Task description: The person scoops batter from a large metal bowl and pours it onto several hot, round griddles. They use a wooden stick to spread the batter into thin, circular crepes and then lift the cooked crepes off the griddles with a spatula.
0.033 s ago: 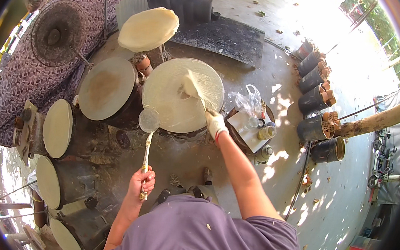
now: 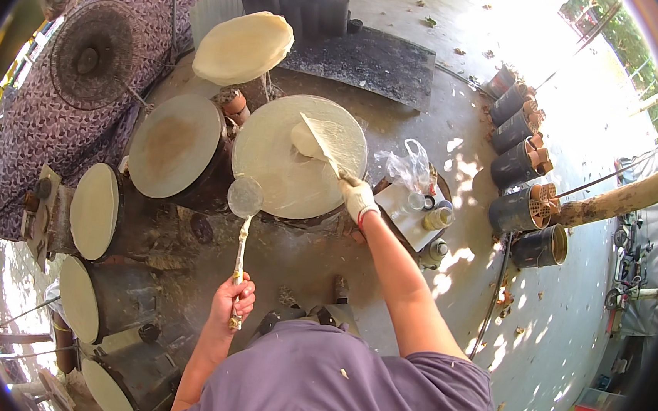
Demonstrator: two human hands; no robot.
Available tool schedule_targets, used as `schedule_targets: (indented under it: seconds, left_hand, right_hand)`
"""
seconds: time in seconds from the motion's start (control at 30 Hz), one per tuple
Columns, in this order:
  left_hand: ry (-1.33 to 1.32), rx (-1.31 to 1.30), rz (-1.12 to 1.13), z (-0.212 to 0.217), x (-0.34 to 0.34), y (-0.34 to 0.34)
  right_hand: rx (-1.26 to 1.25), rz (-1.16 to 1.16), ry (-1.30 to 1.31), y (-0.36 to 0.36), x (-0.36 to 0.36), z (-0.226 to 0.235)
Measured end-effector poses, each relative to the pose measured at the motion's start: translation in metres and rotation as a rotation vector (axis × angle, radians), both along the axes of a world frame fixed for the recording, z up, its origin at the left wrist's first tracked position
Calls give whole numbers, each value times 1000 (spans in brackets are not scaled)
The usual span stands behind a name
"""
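Observation:
My left hand [image 2: 234, 303] is wrapped round the pale stick handle of a ladle [image 2: 245, 197]. The ladle's round bowl is at the near left rim of a large round griddle [image 2: 271, 154], whose top has a pale coating. My right hand [image 2: 358, 196], in a whitish glove with a red cuff, is at the griddle's right rim. From its closed fingers a thin pale flat piece [image 2: 324, 142] slants up to the left over the surface. Whether this is a tool or a lifted edge of a sheet, I cannot tell. A paler rounded patch lies beside it.
Behind the griddle, a stack of pale round sheets [image 2: 245, 47] sits on a stand. Another round griddle [image 2: 175, 147] is to the left, with several pale-topped drums below it. A small table [image 2: 406, 211] with jars and a plastic bag stands right; black buckets [image 2: 540, 246] line the floor beyond.
My right hand has shifted slightly away from me, and the flat piece has tilted with it. The patch beside it looks paler. My left hand and the ladle have stayed put.

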State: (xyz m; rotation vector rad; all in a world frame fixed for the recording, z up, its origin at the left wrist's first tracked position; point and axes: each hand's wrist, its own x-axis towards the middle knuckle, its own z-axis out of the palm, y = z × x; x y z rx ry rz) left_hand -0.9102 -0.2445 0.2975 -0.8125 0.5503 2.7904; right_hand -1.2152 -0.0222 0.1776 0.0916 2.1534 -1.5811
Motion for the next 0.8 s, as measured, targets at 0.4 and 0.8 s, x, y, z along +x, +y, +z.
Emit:
schedule_targets:
  seconds: [0.4, 0.8]
  left_hand:
    - [-73, 72, 70, -1, -27, 56]
    - [-256, -472, -69, 6, -68, 56]
  right_hand:
    - [33, 6, 101, 17, -68, -17]
    - [75, 346, -113, 24, -48, -17]
